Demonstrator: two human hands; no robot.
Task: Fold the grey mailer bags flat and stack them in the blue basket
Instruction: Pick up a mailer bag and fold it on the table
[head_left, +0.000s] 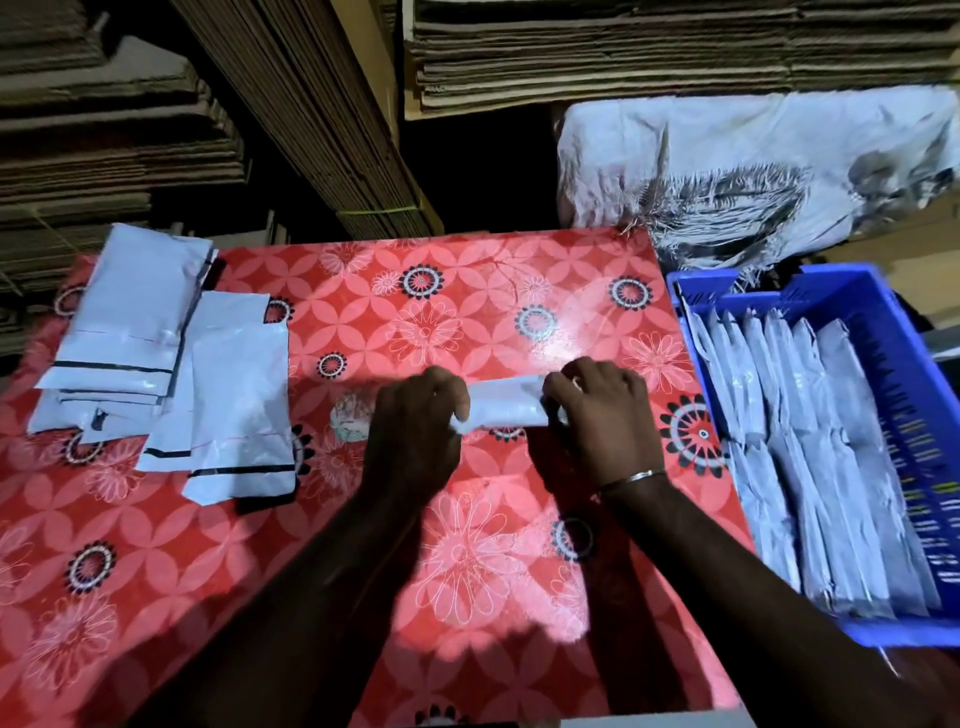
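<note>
Gripping a narrow folded mailer bag (506, 405) at each end, left hand (415, 415) and right hand (597, 410) with fingers curled round the smooth grey plastic, just above the glossy red flowered bench (467, 291). Flat rectangular unfolded bags (166, 358), black-striped, heaped at the left. Crinkled folded bags (810, 457) standing edgewise in the slotted blue basket (904, 364), right. Stacked corrugated cardboard (649, 52) behind.
</note>
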